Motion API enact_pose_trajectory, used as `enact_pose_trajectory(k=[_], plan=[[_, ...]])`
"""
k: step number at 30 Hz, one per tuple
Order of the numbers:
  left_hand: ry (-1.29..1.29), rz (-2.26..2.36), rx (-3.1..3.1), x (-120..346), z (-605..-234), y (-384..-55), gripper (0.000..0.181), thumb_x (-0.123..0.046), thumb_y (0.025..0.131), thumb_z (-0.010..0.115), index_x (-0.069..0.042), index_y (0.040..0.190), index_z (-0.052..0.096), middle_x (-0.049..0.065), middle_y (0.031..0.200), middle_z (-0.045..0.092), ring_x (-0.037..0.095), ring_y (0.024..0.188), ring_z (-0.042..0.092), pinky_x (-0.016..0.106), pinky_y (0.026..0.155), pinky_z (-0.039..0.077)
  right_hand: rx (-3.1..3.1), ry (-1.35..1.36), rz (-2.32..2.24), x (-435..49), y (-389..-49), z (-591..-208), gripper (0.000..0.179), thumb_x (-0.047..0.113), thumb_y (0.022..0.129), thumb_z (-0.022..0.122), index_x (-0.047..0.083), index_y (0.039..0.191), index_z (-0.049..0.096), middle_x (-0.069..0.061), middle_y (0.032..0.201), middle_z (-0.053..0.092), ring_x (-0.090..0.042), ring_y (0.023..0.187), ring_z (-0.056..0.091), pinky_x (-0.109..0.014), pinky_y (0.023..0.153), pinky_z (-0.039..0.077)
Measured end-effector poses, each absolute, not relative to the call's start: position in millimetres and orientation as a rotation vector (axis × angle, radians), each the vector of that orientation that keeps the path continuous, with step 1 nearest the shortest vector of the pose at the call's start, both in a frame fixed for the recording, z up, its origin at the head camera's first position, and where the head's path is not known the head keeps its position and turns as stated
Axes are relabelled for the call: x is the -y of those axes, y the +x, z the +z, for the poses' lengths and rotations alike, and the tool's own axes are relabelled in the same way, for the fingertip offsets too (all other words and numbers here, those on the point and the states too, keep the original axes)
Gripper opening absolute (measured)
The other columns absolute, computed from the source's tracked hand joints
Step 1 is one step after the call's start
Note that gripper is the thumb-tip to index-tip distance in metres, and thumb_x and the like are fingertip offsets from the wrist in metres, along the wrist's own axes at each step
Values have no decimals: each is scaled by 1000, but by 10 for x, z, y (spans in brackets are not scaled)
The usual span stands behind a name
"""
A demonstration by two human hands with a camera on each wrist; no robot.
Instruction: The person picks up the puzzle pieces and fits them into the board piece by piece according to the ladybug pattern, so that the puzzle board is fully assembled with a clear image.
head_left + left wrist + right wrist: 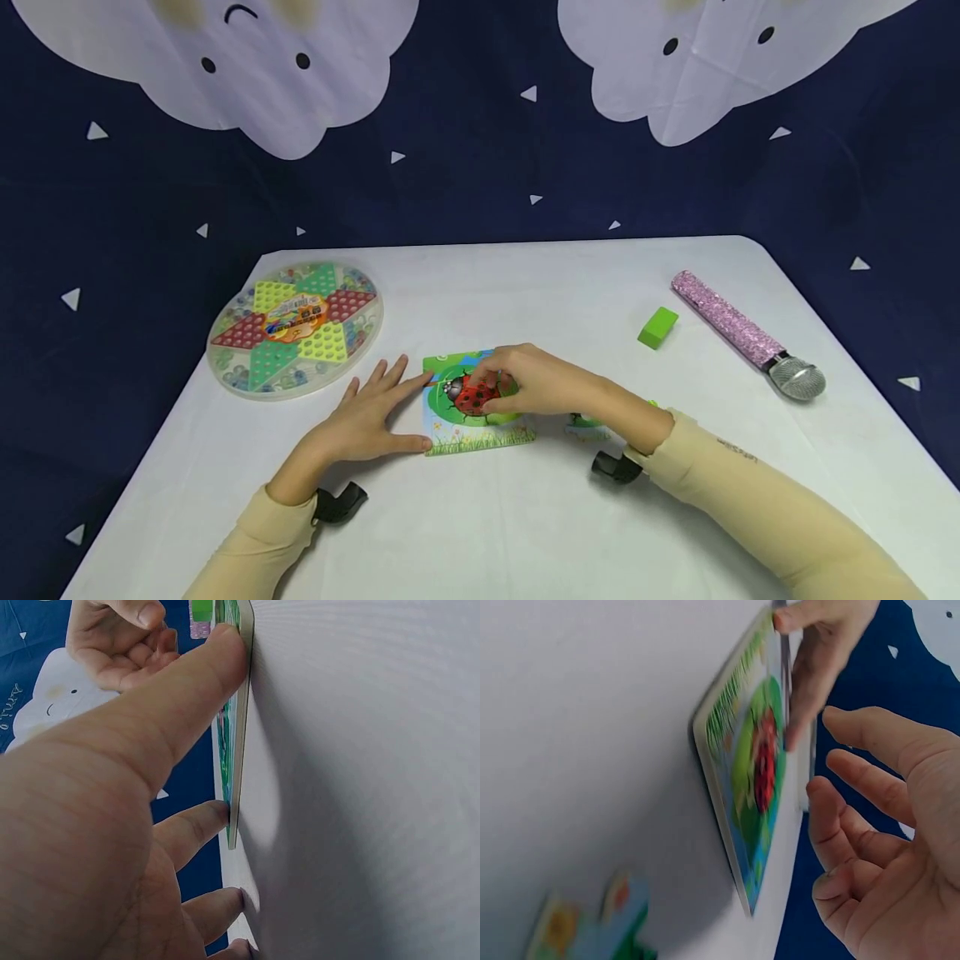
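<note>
A square board with a red ladybug on a green leaf [450, 433] lies flat on the white table. At its left edge, my left hand [367, 421] rests with fingers spread, the thumb and a fingertip touching the board. In the left wrist view the thumb [187, 694] lies on the board's edge [241, 742]. Over the board's right part hovers my right hand [543, 383], hiding some of the picture. The right wrist view shows this hand [900, 832] apart from the board [727, 802], its fingers loosely bent and holding nothing.
A colourful puzzle piece [588, 431] lies beside the board, partly under the right forearm. A round Chinese checkers set [296, 329] sits at the back left. Farther right are a green block [658, 327] and a pink glittery microphone [738, 329].
</note>
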State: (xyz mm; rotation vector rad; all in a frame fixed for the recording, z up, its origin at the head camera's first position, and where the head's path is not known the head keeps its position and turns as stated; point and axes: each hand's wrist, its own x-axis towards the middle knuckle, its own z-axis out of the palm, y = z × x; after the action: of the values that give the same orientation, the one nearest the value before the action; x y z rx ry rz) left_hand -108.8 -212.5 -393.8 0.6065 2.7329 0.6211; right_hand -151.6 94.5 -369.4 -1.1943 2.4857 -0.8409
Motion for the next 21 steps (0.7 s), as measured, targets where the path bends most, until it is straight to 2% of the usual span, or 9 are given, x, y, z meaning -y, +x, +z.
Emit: enact_pose_trajectory(k=[6,13,21], plan=[[609,623,-2733,2117,-3919,-1083,98,-57,87,85,-24,168,39,25,178,16,59,162,10,86,121,7,-2494,-1088,-827,-1213,-1505,-3629,37,23,94,84,13,129,76,-3,108,73,-13,92,67,-31,82,58],[611,619,-2736,2116,-3917,-1086,99,-57,87,85,-25,168,39,25,178,16,59,163,10,86,121,7,-2498,-1042,-809,-1540,-1474,-3615,41,25,93,84,14,132,75,-2,115,73,-15,97,68,-41,88,60],[611,621,-2736,2116,-3919,-1079,99,-56,87,85,-24,168,39,25,178,16,59,162,10,87,121,7,-2504,-971,-784,-1859,-1407,-3670,46,30,91,88,19,134,73,0,111,70,-16,97,65,-37,85,56]])
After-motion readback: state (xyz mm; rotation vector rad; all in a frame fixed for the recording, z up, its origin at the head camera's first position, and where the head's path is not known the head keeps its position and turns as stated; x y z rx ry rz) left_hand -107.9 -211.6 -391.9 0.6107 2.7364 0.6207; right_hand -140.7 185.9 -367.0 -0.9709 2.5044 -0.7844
